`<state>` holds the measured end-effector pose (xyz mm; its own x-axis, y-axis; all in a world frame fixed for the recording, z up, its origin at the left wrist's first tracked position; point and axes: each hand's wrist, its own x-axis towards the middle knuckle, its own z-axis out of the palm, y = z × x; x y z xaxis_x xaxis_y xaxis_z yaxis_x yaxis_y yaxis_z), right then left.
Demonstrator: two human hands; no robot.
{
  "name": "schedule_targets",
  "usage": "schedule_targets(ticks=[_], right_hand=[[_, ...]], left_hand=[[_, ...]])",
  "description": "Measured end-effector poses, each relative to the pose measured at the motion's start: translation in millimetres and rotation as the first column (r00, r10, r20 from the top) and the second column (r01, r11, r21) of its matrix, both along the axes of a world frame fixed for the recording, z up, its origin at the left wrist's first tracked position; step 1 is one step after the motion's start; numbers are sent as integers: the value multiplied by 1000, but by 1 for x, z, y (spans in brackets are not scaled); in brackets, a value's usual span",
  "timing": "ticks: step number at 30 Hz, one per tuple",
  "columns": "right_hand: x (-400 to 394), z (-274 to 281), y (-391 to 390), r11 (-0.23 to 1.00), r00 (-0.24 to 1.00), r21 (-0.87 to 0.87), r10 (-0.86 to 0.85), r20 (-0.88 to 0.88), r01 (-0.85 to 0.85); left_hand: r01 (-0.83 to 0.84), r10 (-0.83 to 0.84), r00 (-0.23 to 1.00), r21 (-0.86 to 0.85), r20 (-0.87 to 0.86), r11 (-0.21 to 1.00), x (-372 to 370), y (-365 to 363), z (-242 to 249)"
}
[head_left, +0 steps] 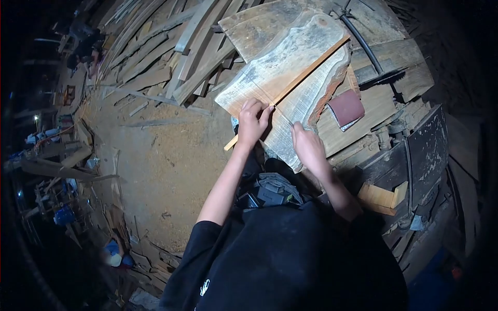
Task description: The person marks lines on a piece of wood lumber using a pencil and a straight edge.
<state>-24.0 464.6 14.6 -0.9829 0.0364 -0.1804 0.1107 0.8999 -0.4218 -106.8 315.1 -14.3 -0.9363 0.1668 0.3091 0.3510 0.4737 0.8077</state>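
A pale wooden slab (280,67) with a rough live edge lies on the workbench. A long, thin wooden strip (311,68) runs diagonally across it. My left hand (251,122) rests at the slab's near left edge, its fingers closed on the lower part of the strip. Further right, my right hand (307,145) is over the slab's near end with its fingers drawn together; whatever they hold is too small to make out. A thin dark line crosses the slab between the two hands.
Folded reddish sandpaper (346,109) lies right of the slab, near a dark metal clamp or tool (365,49). Long boards (197,46) are piled at the upper left. A small wooden piece (377,197) sits at the lower right. Another person (115,254) is far left.
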Motion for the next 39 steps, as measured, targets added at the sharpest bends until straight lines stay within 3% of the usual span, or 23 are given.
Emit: schedule_targets(ticks=[6, 7, 10, 14, 18, 21, 25, 30, 33, 35, 39], right_hand=[[38, 10, 31, 998, 993, 55, -19, 120, 12], [48, 11, 37, 999, 999, -35, -20, 39, 21], [42, 4, 29, 999, 1000, -44, -27, 9, 27], [0, -1, 4, 1000, 997, 1, -22, 70, 22], [25, 8, 9, 998, 986, 37, -56, 157, 51], [52, 18, 18, 992, 983, 84, -106, 149, 95], [33, 3, 14, 996, 992, 3, -84, 96, 84], [8, 6, 2, 999, 992, 29, -48, 118, 45], [42, 9, 14, 998, 996, -5, -66, 60, 66], [59, 16, 21, 994, 988, 63, -96, 119, 89], [50, 14, 19, 989, 980, 38, -144, 136, 140]], left_hand=[[-1, 1, 1000, 9, 1, 1000, -1, -1, -6], [5, -5, 1000, 6, -2, 1000, -1, -1, -6], [3, -4, 998, -22, -61, 1000, 0, -1, -8], [2, -3, 994, -15, -105, 1000, 0, 0, -9], [-15, 15, 996, -3, -92, 1000, 0, 1, -9], [-30, 29, 995, -10, -93, 1000, 1, 1, -7], [-19, 15, 993, -39, -120, 999, 1, 1, -10], [-29, 28, 998, 0, -61, 1000, 1, 1, -8], [-43, 43, 999, 27, 22, 999, 1, 2, -5], [-51, 50, 998, 16, 49, 999, 2, 1, 0], [-43, 42, 999, 8, 17, 999, 2, 1, -3]])
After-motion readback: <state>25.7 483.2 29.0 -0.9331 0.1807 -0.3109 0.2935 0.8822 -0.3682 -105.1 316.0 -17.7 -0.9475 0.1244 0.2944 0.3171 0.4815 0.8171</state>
